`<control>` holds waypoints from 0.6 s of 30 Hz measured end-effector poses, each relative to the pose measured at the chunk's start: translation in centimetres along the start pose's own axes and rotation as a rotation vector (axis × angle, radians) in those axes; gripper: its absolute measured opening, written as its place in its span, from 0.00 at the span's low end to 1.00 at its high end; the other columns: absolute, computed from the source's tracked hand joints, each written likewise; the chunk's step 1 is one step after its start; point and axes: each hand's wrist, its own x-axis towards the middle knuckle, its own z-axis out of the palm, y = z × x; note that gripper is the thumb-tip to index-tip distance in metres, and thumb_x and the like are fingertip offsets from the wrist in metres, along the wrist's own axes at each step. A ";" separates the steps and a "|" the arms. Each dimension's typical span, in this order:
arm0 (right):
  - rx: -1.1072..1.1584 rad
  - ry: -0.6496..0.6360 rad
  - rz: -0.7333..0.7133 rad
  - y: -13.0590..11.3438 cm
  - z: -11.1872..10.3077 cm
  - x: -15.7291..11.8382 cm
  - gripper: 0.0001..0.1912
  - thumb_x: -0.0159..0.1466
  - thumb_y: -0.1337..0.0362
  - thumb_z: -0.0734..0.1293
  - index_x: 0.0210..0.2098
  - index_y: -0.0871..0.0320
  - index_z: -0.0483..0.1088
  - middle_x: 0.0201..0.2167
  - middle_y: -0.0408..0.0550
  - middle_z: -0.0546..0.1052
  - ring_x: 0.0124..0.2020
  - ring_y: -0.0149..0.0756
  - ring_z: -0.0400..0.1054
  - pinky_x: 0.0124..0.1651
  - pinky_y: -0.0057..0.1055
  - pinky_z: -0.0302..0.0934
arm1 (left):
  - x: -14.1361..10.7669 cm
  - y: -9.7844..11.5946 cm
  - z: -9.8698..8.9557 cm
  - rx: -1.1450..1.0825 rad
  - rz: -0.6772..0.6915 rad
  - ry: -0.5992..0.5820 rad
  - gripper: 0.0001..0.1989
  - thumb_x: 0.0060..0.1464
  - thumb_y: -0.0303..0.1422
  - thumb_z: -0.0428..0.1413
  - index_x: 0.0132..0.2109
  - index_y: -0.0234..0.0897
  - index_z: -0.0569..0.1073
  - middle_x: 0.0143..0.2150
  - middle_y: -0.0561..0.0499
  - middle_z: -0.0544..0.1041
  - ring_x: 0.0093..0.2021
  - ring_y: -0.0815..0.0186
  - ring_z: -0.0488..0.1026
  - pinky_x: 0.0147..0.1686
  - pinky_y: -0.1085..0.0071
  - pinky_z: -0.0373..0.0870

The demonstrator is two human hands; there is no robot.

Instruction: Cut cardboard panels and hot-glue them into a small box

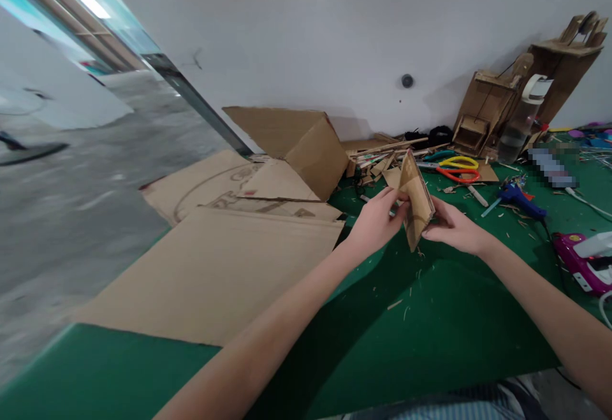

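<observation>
Between my two hands a small rectangular piece of cardboard (415, 203) is held on edge above the green table (430, 318). My left hand (380, 219) pinches its left face with thumb and fingers. At the opposite side, my right hand (452, 225) grips the right edge, its fingers partly hidden behind the piece. Close behind it lie scissors with yellow and orange handles (459, 168). Large cardboard sheets (215, 267) and an opened-out cardboard box (318, 159) spread to the left of my left hand.
A heap of cardboard scraps (382, 155) lies along the white wall (296, 37). On the right are a blue glue gun (521, 200), a magenta-and-white device (581, 260), a phone (552, 168), a water bottle (521, 120) and cardboard models (488, 111). Cables run there too.
</observation>
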 end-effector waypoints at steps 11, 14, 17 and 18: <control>-0.344 0.325 -0.230 2.2 -0.4 1.7 0.16 0.57 0.69 0.66 0.46 0.53 0.68 0.44 0.49 0.77 0.46 0.42 0.72 0.44 0.39 0.68 | -1.1 0.1 1.2 -0.075 0.047 -0.042 0.11 0.62 0.34 0.48 0.38 0.37 0.73 0.48 0.44 0.75 0.43 0.63 0.76 0.35 0.71 0.75; -0.454 0.335 -0.283 2.0 -0.5 1.7 0.13 0.58 0.70 0.65 0.42 0.52 0.68 0.42 0.48 0.78 0.43 0.41 0.72 0.45 0.39 0.67 | -1.3 0.3 1.6 -0.147 0.007 -0.075 0.10 0.61 0.35 0.48 0.44 0.37 0.71 0.47 0.44 0.77 0.43 0.61 0.77 0.36 0.68 0.75; -0.534 0.315 -0.293 1.6 -0.5 1.5 0.12 0.59 0.69 0.64 0.42 0.52 0.68 0.41 0.48 0.78 0.42 0.41 0.73 0.47 0.41 0.67 | -1.2 0.7 1.2 -0.223 -0.005 -0.082 0.16 0.60 0.33 0.48 0.54 0.37 0.65 0.48 0.44 0.78 0.47 0.58 0.77 0.39 0.65 0.75; -0.560 0.312 -0.293 1.4 -0.5 1.4 0.12 0.59 0.69 0.63 0.43 0.52 0.68 0.41 0.48 0.78 0.42 0.41 0.73 0.47 0.41 0.67 | -1.2 0.9 0.9 -0.229 0.015 -0.099 0.20 0.58 0.32 0.48 0.58 0.38 0.62 0.51 0.43 0.77 0.49 0.57 0.76 0.41 0.64 0.75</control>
